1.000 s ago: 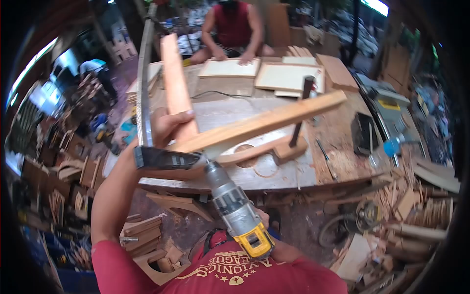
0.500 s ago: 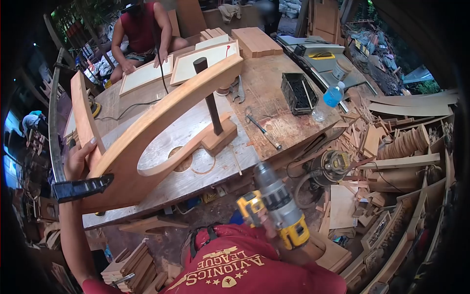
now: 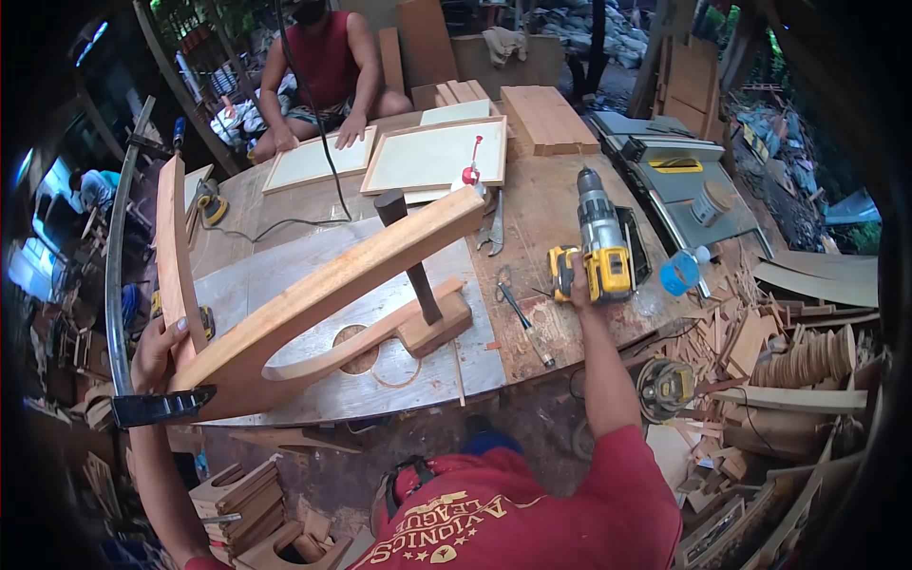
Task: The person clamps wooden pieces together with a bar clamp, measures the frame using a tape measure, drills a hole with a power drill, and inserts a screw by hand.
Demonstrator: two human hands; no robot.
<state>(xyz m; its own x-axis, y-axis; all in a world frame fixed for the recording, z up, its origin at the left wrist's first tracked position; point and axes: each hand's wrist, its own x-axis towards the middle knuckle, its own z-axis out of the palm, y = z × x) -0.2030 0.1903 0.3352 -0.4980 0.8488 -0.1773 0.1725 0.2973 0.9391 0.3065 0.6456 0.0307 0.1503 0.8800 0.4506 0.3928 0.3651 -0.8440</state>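
Note:
On the left, my left hand point(image 3: 155, 353) is closed around the lower end of a curved wooden frame point(image 3: 332, 280), its thumb against an upright wooden piece point(image 3: 174, 256). A long metal bar clamp point(image 3: 116, 275) runs alongside, its black jaw point(image 3: 163, 407) across the frame's near corner. My right hand point(image 3: 579, 285), arm stretched forward, grips a yellow and grey cordless drill point(image 3: 600, 228) over the table's right part; I cannot tell whether it touches the tabletop. A dark rod point(image 3: 413, 261) stands up from a wooden block point(image 3: 435, 326) behind the frame.
Across the table point(image 3: 532, 199), another person point(image 3: 328, 66) has both hands on a light framed panel point(image 3: 318, 157). A screwdriver-like tool point(image 3: 524, 323), a wrench point(image 3: 494, 228) and a blue-liquid bottle point(image 3: 678, 273) are on the table. A sander point(image 3: 211, 202) with its cord lies left; wood scraps lie right.
My right hand has carried the drill forward from near my body to over the table's right side. My left hand keeps its hold on the frame; the camera view has shifted.

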